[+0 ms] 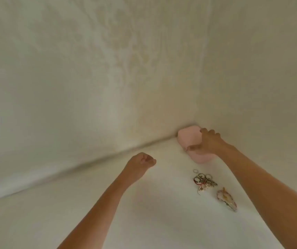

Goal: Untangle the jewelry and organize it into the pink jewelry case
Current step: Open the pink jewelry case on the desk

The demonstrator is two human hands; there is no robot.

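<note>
Forearms, two, bare, head view: left forearm (104,203) enters at the bottom edge near the middle and runs up and to the right. Right forearm (270,186) enters from the lower right corner and runs up and to the left.

Tabletop (144,221): white, smooth, matte, filling the lower part of the view. Its far edge meets the wall along a slanting seam that climbs from left to right.

Walls (72,69): two, cream, with a faint pale-gold pattern, blurred. They meet in a vertical corner right of centre, and the tabletop runs into that corner.

Pink jewelry case (189,138): soft pink, rounded corners, on the tabletop right in the corner. Whether it touches the walls cannot be told.

Tangled jewelry (204,181): small heap of metal rings, chain and a red cord, lying on the tabletop near the case on its near side, apart from it, between the two forearms. One loose ring (195,171) lies just beside the heap's far left edge.

Pink-and-gold piece (226,199): oval, glossy, too blurred to name, near the heap on its near right side, close to the right forearm.

Left hand (142,161): fingers curled into a fist, nothing seen in it, left of the case and apart from both case and heap.

Right hand (209,142): palm down over the case and gripping it, thumb laid along the near left side, fingers (209,132) hooked over the far top edge.
</note>
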